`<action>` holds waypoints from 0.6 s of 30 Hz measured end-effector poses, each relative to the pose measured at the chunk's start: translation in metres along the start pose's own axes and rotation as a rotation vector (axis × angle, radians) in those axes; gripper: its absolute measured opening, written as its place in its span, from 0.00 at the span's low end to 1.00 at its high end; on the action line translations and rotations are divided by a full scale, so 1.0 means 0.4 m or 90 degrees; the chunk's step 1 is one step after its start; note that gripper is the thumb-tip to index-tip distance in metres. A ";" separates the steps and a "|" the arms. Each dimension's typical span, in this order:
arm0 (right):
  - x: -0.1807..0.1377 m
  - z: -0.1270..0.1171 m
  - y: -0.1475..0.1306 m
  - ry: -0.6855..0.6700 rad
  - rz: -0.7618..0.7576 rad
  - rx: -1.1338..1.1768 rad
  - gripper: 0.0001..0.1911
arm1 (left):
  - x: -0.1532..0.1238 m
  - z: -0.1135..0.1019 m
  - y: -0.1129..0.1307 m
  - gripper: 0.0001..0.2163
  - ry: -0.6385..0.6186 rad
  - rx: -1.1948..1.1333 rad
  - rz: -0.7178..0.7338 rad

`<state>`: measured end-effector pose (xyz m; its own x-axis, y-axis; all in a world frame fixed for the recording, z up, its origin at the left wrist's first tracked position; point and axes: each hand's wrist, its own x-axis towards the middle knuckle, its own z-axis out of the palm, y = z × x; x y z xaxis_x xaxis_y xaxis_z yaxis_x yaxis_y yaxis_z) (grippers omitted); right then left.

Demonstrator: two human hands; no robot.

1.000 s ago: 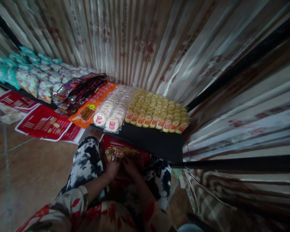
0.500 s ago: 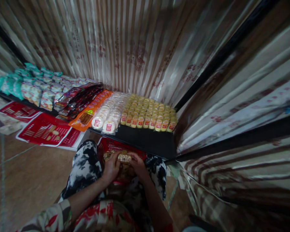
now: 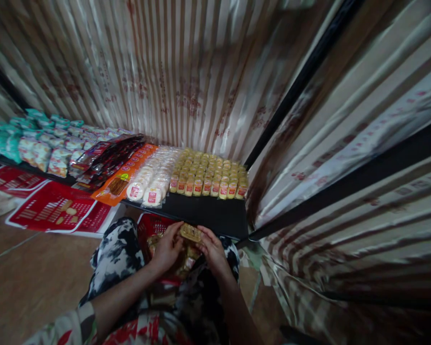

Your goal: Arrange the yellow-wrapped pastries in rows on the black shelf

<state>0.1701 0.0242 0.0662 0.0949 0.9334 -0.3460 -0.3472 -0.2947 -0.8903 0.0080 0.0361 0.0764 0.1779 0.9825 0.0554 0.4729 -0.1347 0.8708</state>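
Note:
A small golden snack packet is held between my two hands. My left hand pinches its left end, and my right hand grips its right end. Below them, in my lap, sits a red plastic basket with more golden packets inside, partly covered by my hands. Just beyond, rows of similar yellow-wrapped packets stand on a black shelf.
Left of the yellow rows lie white round crackers in clear wrap, an orange bag, dark red packets and teal-and-white bags. Red printed sheets hang below the shelf. A striped curtain and black poles enclose the shelf.
The packet in my hands has turned and now shows a plainer golden face. My view has shifted a little, so the shelf appears further left and lower.

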 end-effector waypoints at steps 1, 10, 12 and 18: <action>0.001 -0.004 -0.003 0.002 0.014 0.016 0.25 | 0.006 0.002 0.006 0.21 -0.003 0.000 0.016; 0.017 -0.037 -0.022 0.078 0.087 0.109 0.17 | 0.079 0.010 0.074 0.22 -0.089 -0.004 0.028; 0.019 -0.041 -0.031 0.097 0.093 0.114 0.17 | 0.099 0.008 0.094 0.20 -0.117 0.014 0.043; 0.018 -0.048 -0.069 0.156 0.073 0.145 0.22 | 0.157 0.034 0.103 0.12 -0.109 0.022 0.024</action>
<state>0.1984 0.0350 0.0824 0.2550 0.8119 -0.5252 -0.5651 -0.3156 -0.7623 0.0504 0.0904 0.1092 0.3388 0.9409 0.0021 0.4916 -0.1789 0.8523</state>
